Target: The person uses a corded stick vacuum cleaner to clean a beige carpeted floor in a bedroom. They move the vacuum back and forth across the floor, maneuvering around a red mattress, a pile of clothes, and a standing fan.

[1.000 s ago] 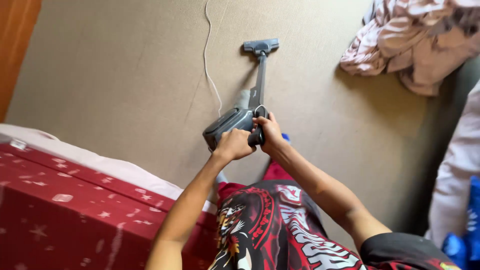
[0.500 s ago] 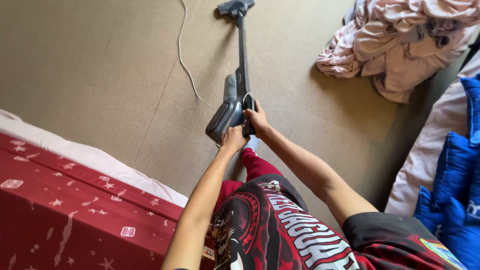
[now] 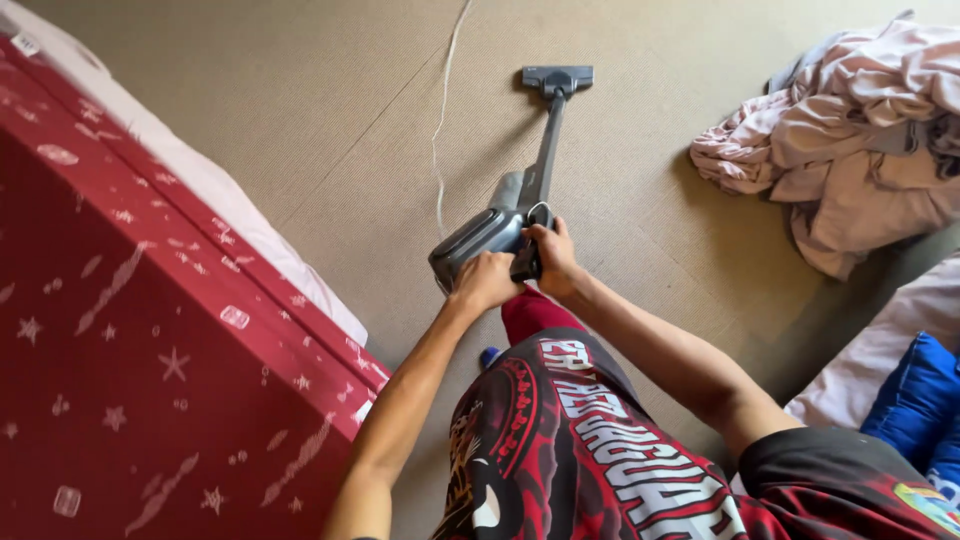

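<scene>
A grey stick vacuum cleaner (image 3: 487, 235) stands on the beige carpet, its tube running up to the flat floor head (image 3: 557, 79) at the top of the view. My left hand (image 3: 486, 280) is closed around the rear of the vacuum's body. Beside it, my right hand (image 3: 553, 258) grips the dark handle. A thin white cord (image 3: 440, 130) trails from the vacuum across the carpet toward the far edge. Below my arms I see my red and black printed shirt and red trouser leg.
A bed with a red star-patterned cover (image 3: 130, 330) and white mattress edge (image 3: 200, 180) fills the left side. A heap of pinkish crumpled laundry (image 3: 850, 140) lies at the right. A blue cushion (image 3: 915, 395) on a pale sheet sits at the lower right.
The view has shifted, so the bed now fills more of the left. The vacuum head sits a little nearer than half a second ago. Both hands keep their grip.
</scene>
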